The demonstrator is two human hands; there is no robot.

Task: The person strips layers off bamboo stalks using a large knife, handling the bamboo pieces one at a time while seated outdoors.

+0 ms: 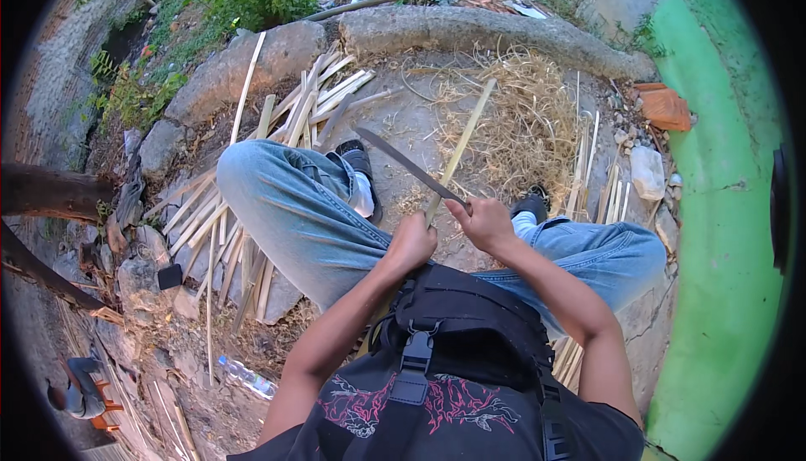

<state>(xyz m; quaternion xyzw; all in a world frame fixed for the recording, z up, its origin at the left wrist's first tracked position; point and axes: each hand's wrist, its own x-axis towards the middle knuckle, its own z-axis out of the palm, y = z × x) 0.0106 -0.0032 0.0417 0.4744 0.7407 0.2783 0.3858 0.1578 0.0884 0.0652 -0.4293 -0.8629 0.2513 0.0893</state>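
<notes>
My left hand (411, 243) is closed round the lower end of a long pale bamboo strip (467, 135), which slants up and away to the right. In my right hand (485, 223) is the grip of a long knife (401, 160) with a dark, narrow blade. That blade points to the far left and crosses the strip just beyond my hands; whether its edge touches the strip, I cannot tell. Both hands are close together between my bent knees. The knife's handle is mostly hidden by my fingers.
A heap of curly shavings (529, 117) lies ahead on the right. Split strips (306, 108) are piled ahead on the left, with more strips (210, 217) beside my left leg. A stone kerb (495, 33) curves beyond, and a green wall (714, 234) stands on the right.
</notes>
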